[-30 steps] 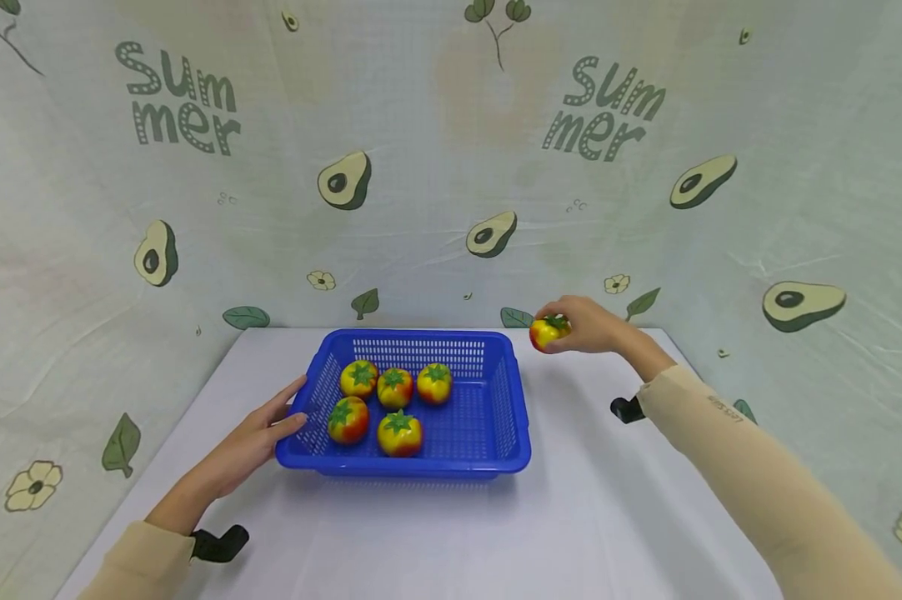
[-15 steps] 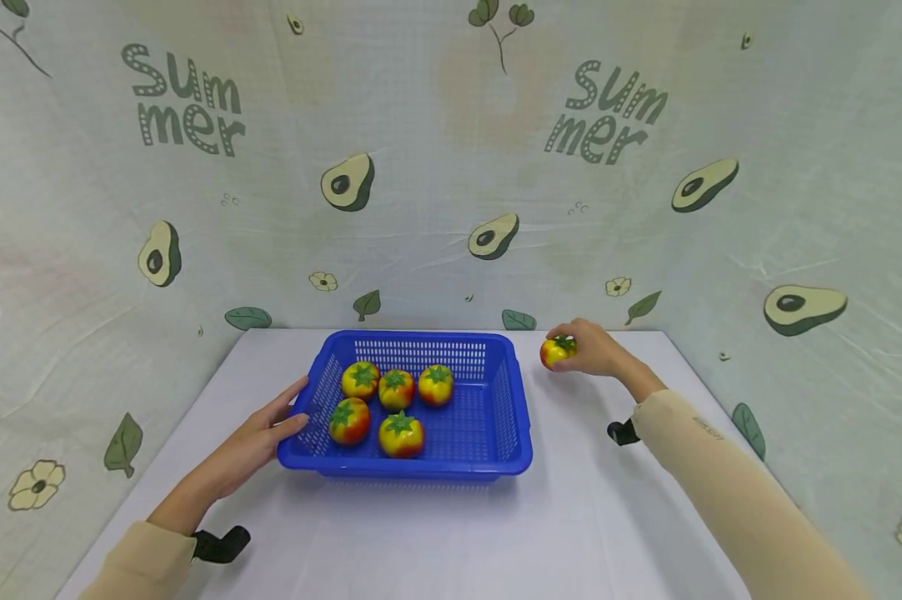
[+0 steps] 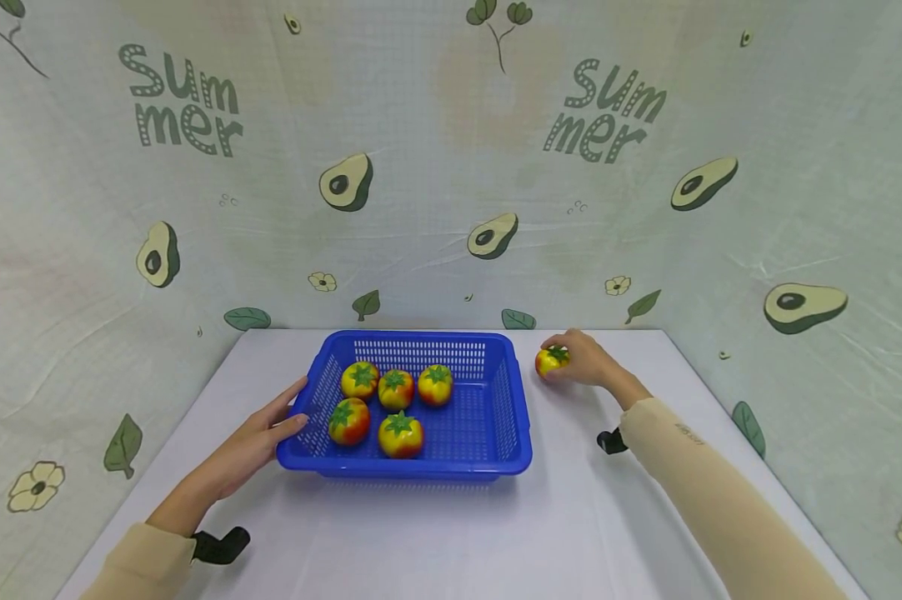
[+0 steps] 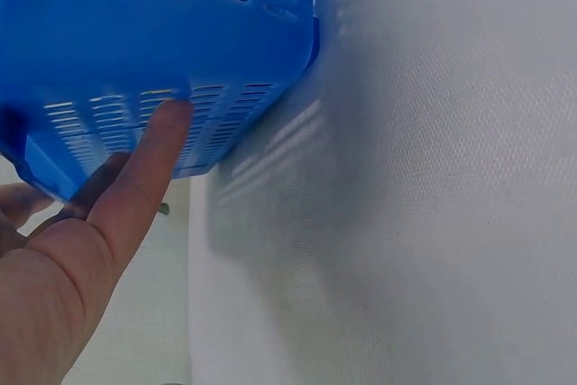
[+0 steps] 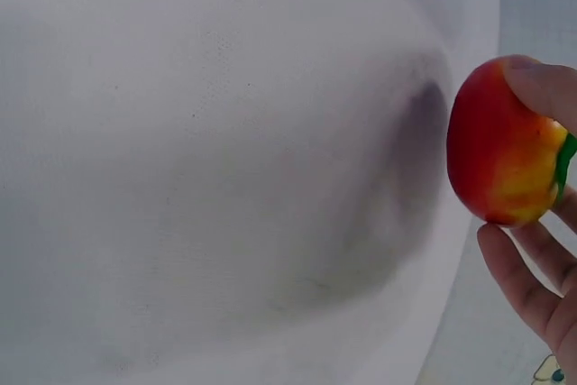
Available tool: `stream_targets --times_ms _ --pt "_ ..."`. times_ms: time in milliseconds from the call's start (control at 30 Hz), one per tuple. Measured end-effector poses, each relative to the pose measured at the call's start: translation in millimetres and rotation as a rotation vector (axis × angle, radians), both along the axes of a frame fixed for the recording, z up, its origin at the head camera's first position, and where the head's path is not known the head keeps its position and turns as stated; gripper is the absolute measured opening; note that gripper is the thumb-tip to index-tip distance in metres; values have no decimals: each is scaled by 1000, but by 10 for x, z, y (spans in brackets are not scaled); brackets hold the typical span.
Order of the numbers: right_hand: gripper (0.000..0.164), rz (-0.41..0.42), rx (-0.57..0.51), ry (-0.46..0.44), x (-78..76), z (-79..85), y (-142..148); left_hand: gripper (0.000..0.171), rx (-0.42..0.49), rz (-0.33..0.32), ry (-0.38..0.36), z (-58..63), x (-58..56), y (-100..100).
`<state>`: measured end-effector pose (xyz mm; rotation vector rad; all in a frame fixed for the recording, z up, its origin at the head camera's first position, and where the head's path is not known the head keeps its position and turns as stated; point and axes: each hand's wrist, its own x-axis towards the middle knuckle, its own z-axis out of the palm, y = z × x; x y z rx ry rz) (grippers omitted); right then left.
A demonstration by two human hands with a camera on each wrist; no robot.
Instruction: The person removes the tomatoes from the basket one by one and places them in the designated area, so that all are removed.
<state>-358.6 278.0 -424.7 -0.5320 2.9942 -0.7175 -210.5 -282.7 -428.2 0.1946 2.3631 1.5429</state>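
One basket stands on the bench before me. At its nine o'clock side rests the left hand, thumb and fingers spread against the rim. Inside lie five fruits, three in a row towards twelve o'clock and two nearer six. Outside the basket, at about two o'clock, is a sixth fruit, pinched between the thumb and fingers of the right hand; I can't tell whether it touches the bench.
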Motion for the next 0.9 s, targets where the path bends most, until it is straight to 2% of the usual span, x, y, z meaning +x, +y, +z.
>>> stream_targets --times_ms 200,500,733,900 --pt "48 -19 -1 -30 -8 -85 0 80 2 -1 -1 -29 2 -14" --pt "50 -16 20 -24 -34 -130 -10 79 8 -4 1 -19 -9 -14" --pt "52 -25 31 -35 -32 -87 -26 80 7 -6 4 -22 -16 -9" --pt "60 -7 40 -56 4 -16 -26 80 5 -7 3 -20 -20 -14"
